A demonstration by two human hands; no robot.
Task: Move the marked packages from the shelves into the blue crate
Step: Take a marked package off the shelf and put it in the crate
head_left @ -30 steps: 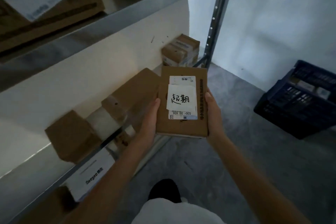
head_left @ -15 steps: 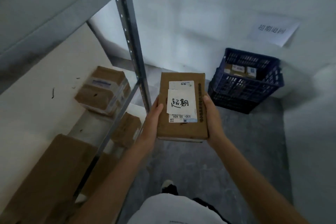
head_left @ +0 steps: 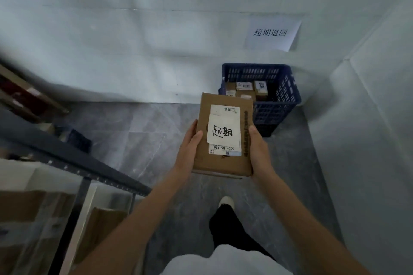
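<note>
I hold a flat brown cardboard package (head_left: 223, 163) in front of me with both hands; a white note with black handwriting is stuck over its shipping label. My left hand (head_left: 188, 148) grips its left edge and my right hand (head_left: 259, 152) grips its right edge. Just beyond the package, on the floor in the corner, stands the blue crate (head_left: 277, 109), and several small labelled boxes (head_left: 244, 87) lie inside it. The package's far end covers the crate's near left corner.
A metal shelf frame (head_left: 73, 161) runs along my left, with cardboard boxes (head_left: 98, 227) on its lower levels. A paper sign (head_left: 273, 33) hangs on the white wall above the crate. Grey tiled floor (head_left: 138, 131) lies between me and the crate; my foot (head_left: 226, 203) shows below the package.
The view has swung right, away from the shelves and toward the corner. The crate now sits straight ahead and closer. Both hands keep the same grip on the package.
</note>
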